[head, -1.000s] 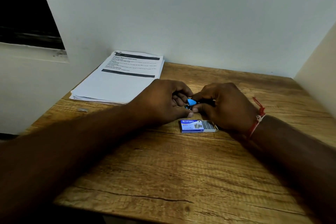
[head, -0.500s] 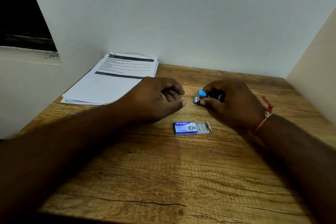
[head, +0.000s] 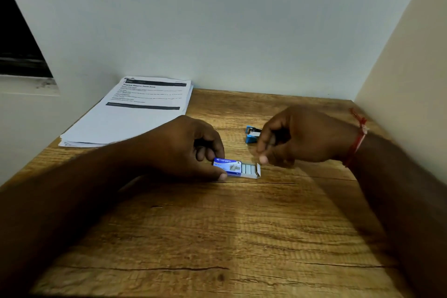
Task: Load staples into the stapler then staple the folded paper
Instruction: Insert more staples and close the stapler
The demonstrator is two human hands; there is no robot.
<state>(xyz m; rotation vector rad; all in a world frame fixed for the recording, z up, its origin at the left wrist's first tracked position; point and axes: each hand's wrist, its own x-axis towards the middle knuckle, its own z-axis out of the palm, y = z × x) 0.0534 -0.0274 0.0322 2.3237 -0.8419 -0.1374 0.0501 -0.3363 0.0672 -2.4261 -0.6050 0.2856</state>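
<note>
Head view: the left hand (head: 188,150) is pinching the blue sleeve of the staple box (head: 227,164) at its 9 o'clock end, thumb on the near edge and forefinger on the far edge, and is keeping it flat on the wooden table (head: 217,237). The box's long axis is running from 9 to 3 o'clock, and its tray is sticking out toward 3 o'clock with the staples (head: 249,168) showing.

The right hand (head: 297,138) is hovering with its fingers curled and its fingertips (head: 263,159) just beside the tray's open end. The staples are lying at about 8 o'clock from them, so this is the nearer hand for lifting a strip. Whether it already has anything between finger and thumb I cannot tell, as the tips are blurred.

The blue stapler (head: 251,134) is lying at 12 o'clock from the tray, partly behind the right hand. The stack of paper (head: 135,113) is sitting well apart at 10 o'clock, against the wall.
</note>
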